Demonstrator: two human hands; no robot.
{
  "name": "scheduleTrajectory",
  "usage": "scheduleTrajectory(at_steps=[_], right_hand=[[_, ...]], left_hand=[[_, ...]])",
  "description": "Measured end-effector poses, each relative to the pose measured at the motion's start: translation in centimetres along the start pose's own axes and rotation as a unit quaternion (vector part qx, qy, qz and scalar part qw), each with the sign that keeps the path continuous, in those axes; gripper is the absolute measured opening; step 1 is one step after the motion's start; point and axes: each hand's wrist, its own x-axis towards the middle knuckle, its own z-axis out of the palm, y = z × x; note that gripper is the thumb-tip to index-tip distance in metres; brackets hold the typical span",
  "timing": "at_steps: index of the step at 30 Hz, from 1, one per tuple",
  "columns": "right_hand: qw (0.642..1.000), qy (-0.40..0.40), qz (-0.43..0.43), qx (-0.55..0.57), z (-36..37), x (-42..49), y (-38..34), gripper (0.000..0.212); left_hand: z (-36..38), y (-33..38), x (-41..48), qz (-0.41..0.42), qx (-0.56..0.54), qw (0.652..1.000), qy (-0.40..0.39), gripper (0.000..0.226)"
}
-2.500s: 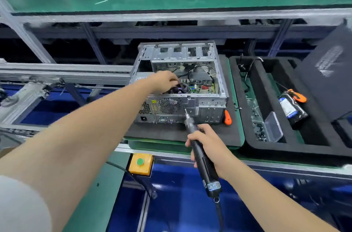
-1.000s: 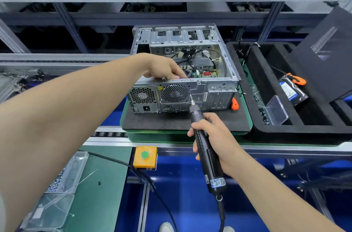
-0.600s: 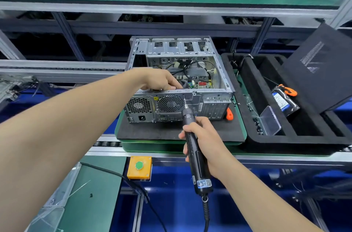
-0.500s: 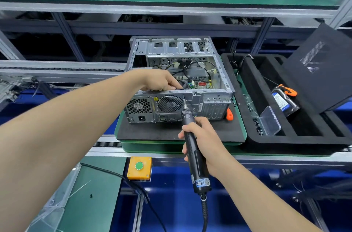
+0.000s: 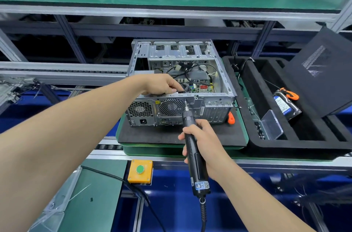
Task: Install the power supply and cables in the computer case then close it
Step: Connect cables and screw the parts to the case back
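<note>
While our right hand (image 5: 204,142) is gripping the electric screwdriver (image 5: 196,165), bit at 12 o'clock against the computer case (image 5: 215,110), our left hand (image 5: 162,84) is pinching a dark part (image 5: 181,91) at its rim. Power supply (image 5: 141,110): sitting inside, 9 o'clock end. Likely risk: off-axis bit slipping.
</note>
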Motion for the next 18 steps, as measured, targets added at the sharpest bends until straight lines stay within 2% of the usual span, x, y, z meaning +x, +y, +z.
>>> scheduleTrajectory(at_steps=[8,15,18], right_hand=[[1.0,0.0,-0.004,0.022,0.3,0.01,0.11,0.036],[1.0,0.015,-0.009,0.02,0.47,-0.15,-0.04,0.038],[1.0,0.012,-0.008,0.018,0.69,-0.4,-0.42,0.029]], left_hand=[[0.12,0.1,0.34,-0.004,-0.077,0.997,-0.015,0.034],[-0.14,0.34,0.47,-0.002,-0.058,0.998,-0.016,0.048],[-0.26,0.61,0.31,-0.013,-0.065,0.998,-0.014,0.047]])
